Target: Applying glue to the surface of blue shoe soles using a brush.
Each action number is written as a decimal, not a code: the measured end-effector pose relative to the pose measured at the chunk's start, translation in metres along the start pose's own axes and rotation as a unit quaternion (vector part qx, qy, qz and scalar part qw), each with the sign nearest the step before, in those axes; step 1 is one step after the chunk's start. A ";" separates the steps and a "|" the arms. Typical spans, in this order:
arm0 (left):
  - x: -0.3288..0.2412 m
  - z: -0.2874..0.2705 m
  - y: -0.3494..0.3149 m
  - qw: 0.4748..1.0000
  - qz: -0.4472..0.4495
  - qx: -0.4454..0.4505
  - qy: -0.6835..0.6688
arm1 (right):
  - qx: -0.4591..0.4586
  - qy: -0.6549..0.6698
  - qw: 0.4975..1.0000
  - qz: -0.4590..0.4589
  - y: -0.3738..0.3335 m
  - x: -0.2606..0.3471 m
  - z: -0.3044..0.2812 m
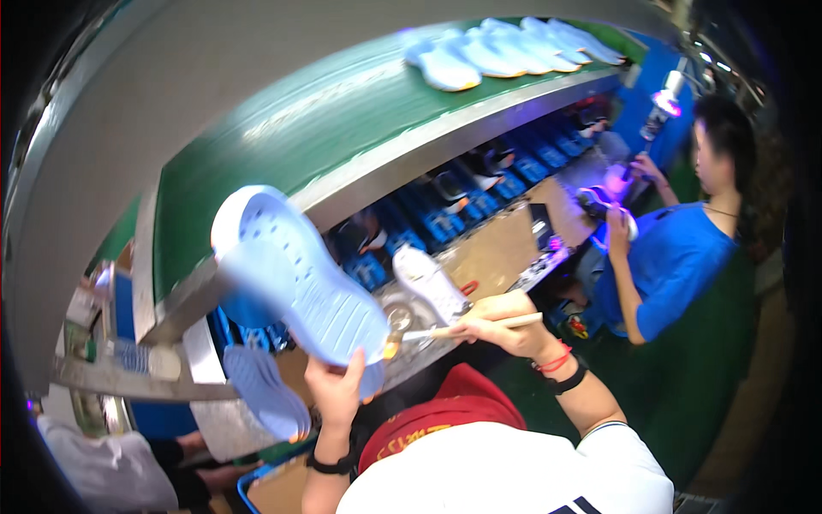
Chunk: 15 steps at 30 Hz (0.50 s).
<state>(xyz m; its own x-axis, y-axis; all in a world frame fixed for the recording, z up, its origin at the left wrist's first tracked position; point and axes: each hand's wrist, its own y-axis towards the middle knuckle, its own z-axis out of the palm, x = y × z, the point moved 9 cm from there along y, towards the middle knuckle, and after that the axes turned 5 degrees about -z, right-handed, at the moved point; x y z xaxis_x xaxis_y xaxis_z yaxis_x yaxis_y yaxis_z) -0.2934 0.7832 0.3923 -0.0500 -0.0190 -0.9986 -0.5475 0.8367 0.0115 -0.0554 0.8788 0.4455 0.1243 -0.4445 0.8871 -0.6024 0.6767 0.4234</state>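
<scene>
Left hand (336,390) was closed around the heel end of a light-blue shoe sole (295,274), holding it tilted up above the desk (488,253), tread facing the camera. Right hand (497,321) pinched a thin brush (462,328), tip touching the sole's lower edge. More blue soles (505,51) lay on the green conveyor (300,137). A co-worker in blue (668,257) stood right.

Pale soles (505,51) on green conveyor belt (317,128); co-worker in blue shirt (676,257).
</scene>
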 end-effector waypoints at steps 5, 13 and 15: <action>0.001 -0.002 -0.005 0.999 -0.031 0.025 -0.026 | 0.066 -0.035 0.997 -0.020 0.008 0.009 0.012; -0.004 0.010 -0.004 0.998 -0.014 0.053 0.015 | 0.083 -0.093 0.992 -0.017 0.001 0.008 0.006; -0.003 0.015 -0.002 0.998 -0.025 0.053 0.027 | 0.006 -0.039 0.999 -0.002 -0.003 0.012 -0.013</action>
<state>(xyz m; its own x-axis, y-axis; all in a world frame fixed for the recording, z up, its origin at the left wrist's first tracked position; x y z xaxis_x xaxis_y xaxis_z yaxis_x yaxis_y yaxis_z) -0.2802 0.7899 0.3944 -0.0715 -0.0894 -0.9934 -0.4586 0.8874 -0.0468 -0.0422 0.8791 0.4571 0.0658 -0.4918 0.8682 -0.6118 0.6675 0.4245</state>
